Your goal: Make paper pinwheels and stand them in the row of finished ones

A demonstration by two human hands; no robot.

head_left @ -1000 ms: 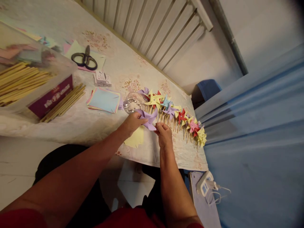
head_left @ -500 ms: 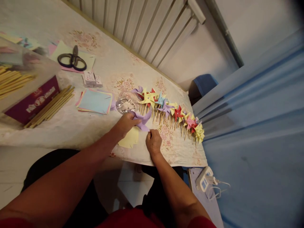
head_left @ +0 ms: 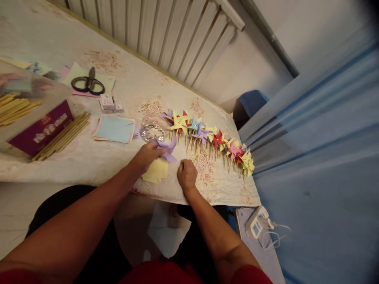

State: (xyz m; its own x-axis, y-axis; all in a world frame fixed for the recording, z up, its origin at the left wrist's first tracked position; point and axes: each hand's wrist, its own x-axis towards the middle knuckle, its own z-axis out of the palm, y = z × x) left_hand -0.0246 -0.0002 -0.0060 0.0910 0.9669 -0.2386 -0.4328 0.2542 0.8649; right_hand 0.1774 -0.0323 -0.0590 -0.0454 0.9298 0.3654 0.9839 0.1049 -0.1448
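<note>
My left hand (head_left: 148, 155) pinches a purple paper pinwheel (head_left: 168, 151), its blades partly curled. Just right of it, my right hand (head_left: 187, 173) is closed over the tablecloth, and whatever its fingers hold, if anything, is hidden. Under the pinwheel lies a yellow paper square (head_left: 155, 172) with slits at its corners. A clear round dish (head_left: 152, 132) of small shiny pieces stands just behind my left hand. Beyond my right hand, finished pinwheels (head_left: 201, 134) on sticks lie in a row.
To the left are a stack of coloured paper squares (head_left: 115, 129), small boxes (head_left: 107, 102) and black-handled scissors (head_left: 89, 83). A clear bin with a purple label (head_left: 43, 128) and wooden sticks (head_left: 62, 136) are farther left. A blue curtain (head_left: 310, 157) hangs at the right.
My left hand and the purple pinwheel have shifted slightly left in the picture, as the whole view moved. A small gap now shows between my right hand and the pinwheel's tip.
</note>
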